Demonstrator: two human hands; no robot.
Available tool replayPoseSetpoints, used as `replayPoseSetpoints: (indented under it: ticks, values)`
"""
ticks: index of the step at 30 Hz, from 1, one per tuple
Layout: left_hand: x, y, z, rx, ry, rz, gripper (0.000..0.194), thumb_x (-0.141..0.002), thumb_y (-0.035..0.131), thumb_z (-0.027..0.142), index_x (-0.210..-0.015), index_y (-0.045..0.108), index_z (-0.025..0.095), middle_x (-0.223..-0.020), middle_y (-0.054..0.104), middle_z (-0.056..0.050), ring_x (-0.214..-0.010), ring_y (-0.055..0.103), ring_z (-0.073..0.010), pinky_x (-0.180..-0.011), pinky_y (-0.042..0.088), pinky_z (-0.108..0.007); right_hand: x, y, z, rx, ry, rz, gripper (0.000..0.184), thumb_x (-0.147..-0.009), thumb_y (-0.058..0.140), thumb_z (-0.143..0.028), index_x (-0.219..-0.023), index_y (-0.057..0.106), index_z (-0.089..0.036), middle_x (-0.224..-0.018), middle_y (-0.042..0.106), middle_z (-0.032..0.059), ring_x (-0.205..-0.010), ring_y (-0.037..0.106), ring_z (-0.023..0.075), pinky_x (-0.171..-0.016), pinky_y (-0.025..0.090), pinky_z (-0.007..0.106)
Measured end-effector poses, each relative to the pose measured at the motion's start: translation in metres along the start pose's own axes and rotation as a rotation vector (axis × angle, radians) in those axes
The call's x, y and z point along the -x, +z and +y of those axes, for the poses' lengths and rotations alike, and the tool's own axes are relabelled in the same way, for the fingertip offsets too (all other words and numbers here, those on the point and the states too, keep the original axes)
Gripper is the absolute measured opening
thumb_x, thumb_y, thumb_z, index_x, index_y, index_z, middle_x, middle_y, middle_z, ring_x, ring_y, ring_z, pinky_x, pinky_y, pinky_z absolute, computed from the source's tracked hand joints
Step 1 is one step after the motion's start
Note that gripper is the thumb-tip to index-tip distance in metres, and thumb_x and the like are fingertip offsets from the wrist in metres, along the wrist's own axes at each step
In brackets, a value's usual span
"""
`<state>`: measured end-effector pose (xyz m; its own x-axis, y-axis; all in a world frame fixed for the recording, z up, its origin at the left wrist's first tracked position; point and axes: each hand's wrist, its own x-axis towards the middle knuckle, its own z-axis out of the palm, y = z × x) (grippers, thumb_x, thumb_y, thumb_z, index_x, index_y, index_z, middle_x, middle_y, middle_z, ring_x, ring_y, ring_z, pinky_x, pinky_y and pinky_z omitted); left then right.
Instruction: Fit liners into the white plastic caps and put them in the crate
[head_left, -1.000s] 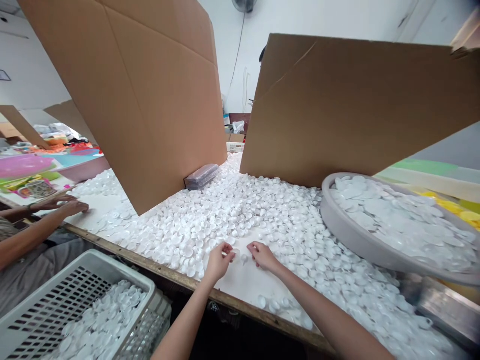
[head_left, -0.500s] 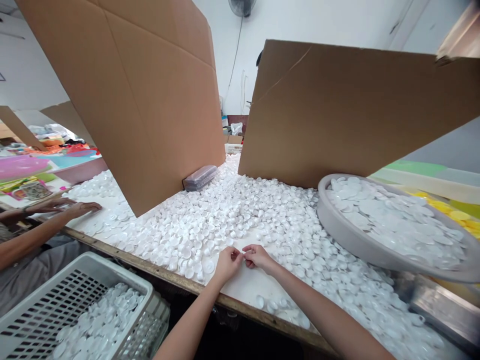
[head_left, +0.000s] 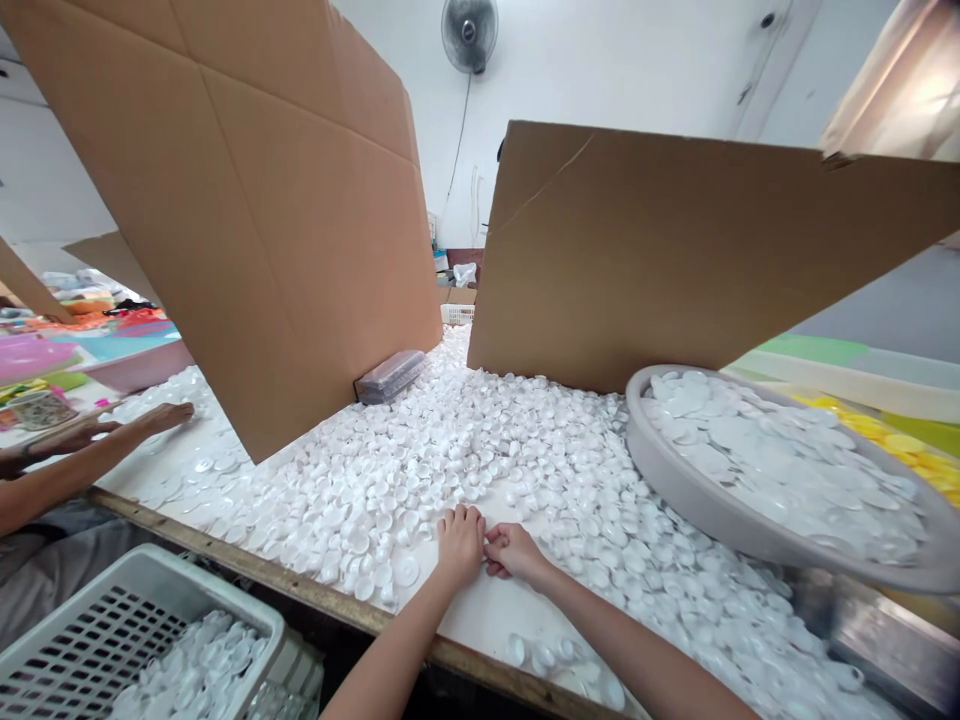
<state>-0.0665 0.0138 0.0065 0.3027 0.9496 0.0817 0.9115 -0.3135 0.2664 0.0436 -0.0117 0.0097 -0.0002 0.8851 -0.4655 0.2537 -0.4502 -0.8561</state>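
Note:
My left hand [head_left: 461, 542] is palm down just above the work table, its fingers curled under. Right beside it, my right hand [head_left: 516, 553] has thumb and fingers pinched together, the fingertips meeting the side of the left hand. Whatever is between the fingers of either hand is hidden. Around both hands spread heaps of small white plastic cup-shaped pieces [head_left: 375, 490]. One flat round white disc [head_left: 406, 571] lies left of my left hand. Under my wrists shows a bare patch of the white tabletop [head_left: 491, 612].
A grey tub [head_left: 675, 490] full of white discs stands at right. Two cardboard sheets [head_left: 300, 250] rise behind the heap, with a clear plastic box [head_left: 390, 377] between. At lower left is a slatted crate [head_left: 247, 620] of white pieces; beyond it, another person's arms [head_left: 97, 455].
My left hand has turned from a fingertip pinch to palm down, against my right fingers. The view has tilted up a little. The other person's hand has shifted slightly.

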Motion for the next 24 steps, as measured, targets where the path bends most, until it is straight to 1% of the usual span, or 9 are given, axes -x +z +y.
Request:
replayPoseSetpoints:
  ticks: [3, 4, 6, 8, 10, 16, 18, 21, 24]
  values:
    - [-0.014, 0.002, 0.0, 0.011, -0.084, -0.178, 0.032, -0.083, 0.024, 0.034, -0.093, 0.049, 0.017, -0.101, 0.046, -0.009, -0.095, 0.038, -0.0235, -0.076, 0.028, -0.036, -0.002, -0.001, -0.002, 0.002, 0.037, -0.03, 0.014, -0.068, 0.052, -0.021, -0.077, 0.044, -0.014, -0.055, 0.056, -0.0009, -0.047, 0.057, 0.0109, -0.035, 0.038, 0.015]
    - [-0.019, 0.003, 0.0, 0.016, -0.111, -0.209, 0.031, -0.082, 0.026, 0.034, -0.093, 0.049, 0.016, -0.101, 0.046, -0.01, -0.096, 0.038, -0.0245, -0.076, 0.028, -0.037, -0.003, -0.001, -0.003, 0.006, 0.044, -0.038, 0.014, -0.068, 0.052, -0.02, -0.077, 0.044, -0.014, -0.055, 0.056, -0.001, -0.046, 0.057, 0.0109, -0.035, 0.037, 0.015]
    - [-0.028, 0.005, 0.002, 0.033, -0.149, -0.158, 0.03, -0.082, 0.027, 0.032, -0.093, 0.049, 0.015, -0.099, 0.047, -0.011, -0.096, 0.037, -0.0248, -0.077, 0.027, -0.038, -0.005, -0.002, -0.004, 0.003, 0.061, -0.063, 0.014, -0.066, 0.052, -0.018, -0.076, 0.043, -0.014, -0.056, 0.056, -0.001, -0.045, 0.057, 0.0108, -0.034, 0.036, 0.015]
    - [-0.031, 0.007, 0.004, 0.063, -0.162, -0.024, 0.031, -0.083, 0.023, 0.03, -0.092, 0.049, 0.016, -0.095, 0.048, -0.01, -0.093, 0.038, -0.0229, -0.077, 0.027, -0.036, -0.008, -0.003, -0.003, -0.012, 0.081, -0.092, 0.014, -0.065, 0.051, -0.015, -0.077, 0.043, -0.014, -0.057, 0.056, -0.0006, -0.044, 0.057, 0.0109, -0.033, 0.035, 0.014]
    - [-0.029, 0.008, 0.005, 0.092, -0.155, 0.057, 0.03, -0.084, 0.021, 0.027, -0.091, 0.048, 0.017, -0.093, 0.048, -0.008, -0.088, 0.039, -0.0208, -0.075, 0.026, -0.035, -0.011, -0.005, -0.004, -0.025, 0.098, -0.125, 0.015, -0.065, 0.05, -0.014, -0.078, 0.042, -0.014, -0.057, 0.057, -0.0001, -0.045, 0.057, 0.0116, -0.033, 0.036, 0.014]
    - [-0.027, 0.007, 0.008, 0.11, -0.165, 0.057, 0.021, -0.082, 0.029, 0.022, -0.091, 0.048, 0.02, -0.091, 0.047, -0.006, -0.085, 0.037, -0.019, -0.072, 0.024, -0.032, -0.025, -0.017, -0.008, -0.037, 0.242, -0.337, 0.021, -0.063, 0.055, -0.013, -0.078, 0.04, -0.015, -0.053, 0.059, 0.0016, -0.047, 0.058, 0.0137, -0.039, 0.043, 0.018]
    - [-0.028, 0.008, 0.008, 0.119, -0.181, 0.088, 0.023, -0.082, 0.027, 0.023, -0.091, 0.048, 0.021, -0.091, 0.047, -0.006, -0.085, 0.037, -0.0192, -0.072, 0.024, -0.032, -0.028, -0.02, -0.007, -0.063, 0.238, -0.373, 0.022, -0.063, 0.056, -0.014, -0.076, 0.039, -0.014, -0.054, 0.059, 0.0023, -0.048, 0.058, 0.0136, -0.04, 0.044, 0.019]
    - [-0.027, 0.006, 0.006, 0.139, -0.183, 0.125, 0.026, -0.083, 0.026, 0.025, -0.095, 0.048, 0.022, -0.094, 0.047, -0.006, -0.086, 0.038, -0.0199, -0.073, 0.024, -0.033, -0.029, -0.019, -0.002, -0.096, 0.175, -0.346, 0.02, -0.065, 0.057, -0.016, -0.075, 0.04, -0.014, -0.054, 0.059, 0.0019, -0.048, 0.058, 0.0128, -0.042, 0.044, 0.019]
    - [-0.026, 0.002, 0.009, 0.14, -0.151, 0.119, 0.028, -0.083, 0.026, 0.029, -0.096, 0.049, 0.022, -0.089, 0.05, -0.006, -0.086, 0.039, -0.0215, -0.074, 0.025, -0.034, -0.026, -0.014, 0.004, -0.062, 0.096, -0.258, 0.013, -0.067, 0.052, -0.014, -0.075, 0.041, -0.014, -0.053, 0.057, 0.0002, -0.046, 0.057, 0.0119, -0.041, 0.042, 0.018]
